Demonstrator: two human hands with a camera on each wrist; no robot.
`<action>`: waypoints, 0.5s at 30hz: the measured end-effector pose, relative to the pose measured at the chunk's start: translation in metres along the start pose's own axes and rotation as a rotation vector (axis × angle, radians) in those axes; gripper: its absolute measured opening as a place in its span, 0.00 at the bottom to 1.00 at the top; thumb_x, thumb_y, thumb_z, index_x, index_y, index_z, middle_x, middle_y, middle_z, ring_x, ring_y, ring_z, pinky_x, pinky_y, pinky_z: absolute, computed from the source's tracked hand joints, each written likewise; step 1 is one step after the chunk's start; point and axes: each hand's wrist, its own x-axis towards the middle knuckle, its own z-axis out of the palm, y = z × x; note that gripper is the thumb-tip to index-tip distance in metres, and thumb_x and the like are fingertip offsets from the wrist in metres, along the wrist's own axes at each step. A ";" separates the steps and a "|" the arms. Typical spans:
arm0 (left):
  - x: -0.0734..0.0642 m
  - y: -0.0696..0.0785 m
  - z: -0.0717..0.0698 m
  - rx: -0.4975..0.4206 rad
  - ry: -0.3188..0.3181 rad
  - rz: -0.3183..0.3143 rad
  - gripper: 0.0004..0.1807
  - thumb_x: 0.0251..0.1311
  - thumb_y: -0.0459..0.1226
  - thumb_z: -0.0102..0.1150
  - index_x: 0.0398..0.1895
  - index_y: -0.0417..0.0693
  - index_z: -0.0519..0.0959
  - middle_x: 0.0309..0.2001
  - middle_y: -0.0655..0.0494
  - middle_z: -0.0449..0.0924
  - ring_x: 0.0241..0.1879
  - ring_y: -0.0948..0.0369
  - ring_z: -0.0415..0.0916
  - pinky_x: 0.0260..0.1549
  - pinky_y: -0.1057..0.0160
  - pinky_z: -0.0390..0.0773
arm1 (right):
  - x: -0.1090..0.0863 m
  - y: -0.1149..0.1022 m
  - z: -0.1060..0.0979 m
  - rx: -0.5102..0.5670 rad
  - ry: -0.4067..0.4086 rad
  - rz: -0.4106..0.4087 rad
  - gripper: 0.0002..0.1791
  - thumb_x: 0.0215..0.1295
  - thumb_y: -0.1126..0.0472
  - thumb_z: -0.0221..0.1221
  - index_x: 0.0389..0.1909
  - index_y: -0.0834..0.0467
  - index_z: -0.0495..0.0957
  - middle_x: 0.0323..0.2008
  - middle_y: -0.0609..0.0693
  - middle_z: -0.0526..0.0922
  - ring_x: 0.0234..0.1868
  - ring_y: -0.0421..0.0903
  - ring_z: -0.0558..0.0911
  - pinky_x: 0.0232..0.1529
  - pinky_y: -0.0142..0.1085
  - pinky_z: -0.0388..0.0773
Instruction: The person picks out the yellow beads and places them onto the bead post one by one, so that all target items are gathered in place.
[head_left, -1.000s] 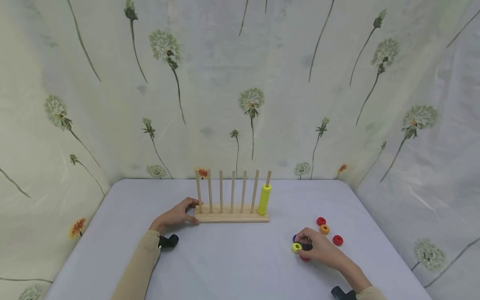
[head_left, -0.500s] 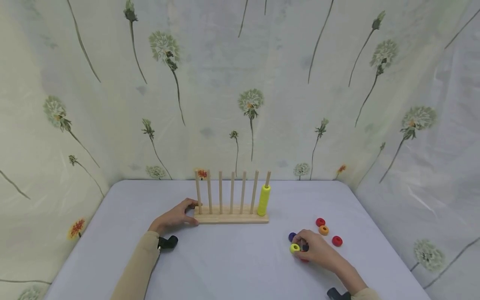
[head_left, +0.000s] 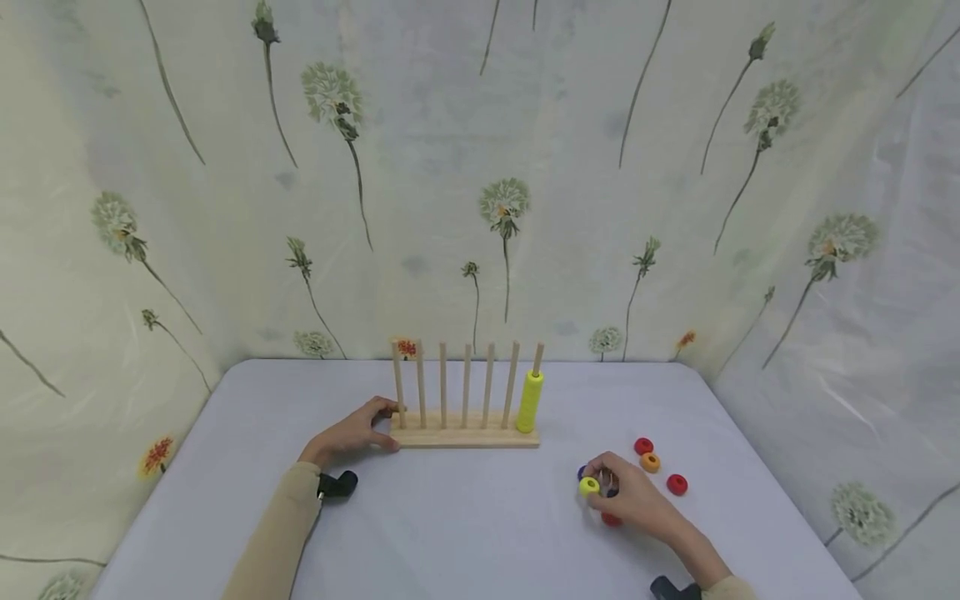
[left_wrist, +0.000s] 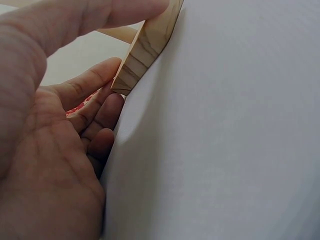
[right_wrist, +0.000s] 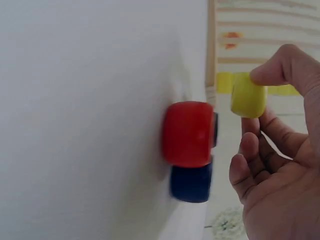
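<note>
A wooden peg rack (head_left: 465,439) stands on the table with a row of upright pegs. Its left end is gripped by my left hand (head_left: 347,435), thumb in front and fingers behind; the left wrist view shows the grain of the base's end (left_wrist: 142,55) between them. Yellow beads (head_left: 529,403) are stacked on the rightmost peg. My right hand (head_left: 637,497) pinches a loose yellow bead (right_wrist: 248,97) between thumb and fingers, raised off the table in the right wrist view. Beneath that hand lie a red bead (right_wrist: 187,134) and a dark blue bead (right_wrist: 191,183).
To the right of the rack lie two more red beads (head_left: 677,484) and an orange bead (head_left: 650,462). A blue bead (head_left: 582,472) shows just behind the right fingers. The white table (head_left: 450,533) meets a dandelion-print cloth (head_left: 420,167) at the back and sides.
My right hand has closed on the yellow bead and raised it slightly away from the red and dark blue beads. The left hand stays on the rack.
</note>
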 end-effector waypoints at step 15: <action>0.002 -0.001 -0.001 0.023 0.001 -0.004 0.39 0.42 0.39 0.76 0.60 0.45 0.69 0.60 0.47 0.67 0.61 0.51 0.62 0.65 0.46 0.57 | 0.045 -0.061 -0.051 0.061 0.235 -0.236 0.14 0.59 0.64 0.64 0.45 0.56 0.74 0.38 0.49 0.77 0.39 0.44 0.74 0.38 0.27 0.73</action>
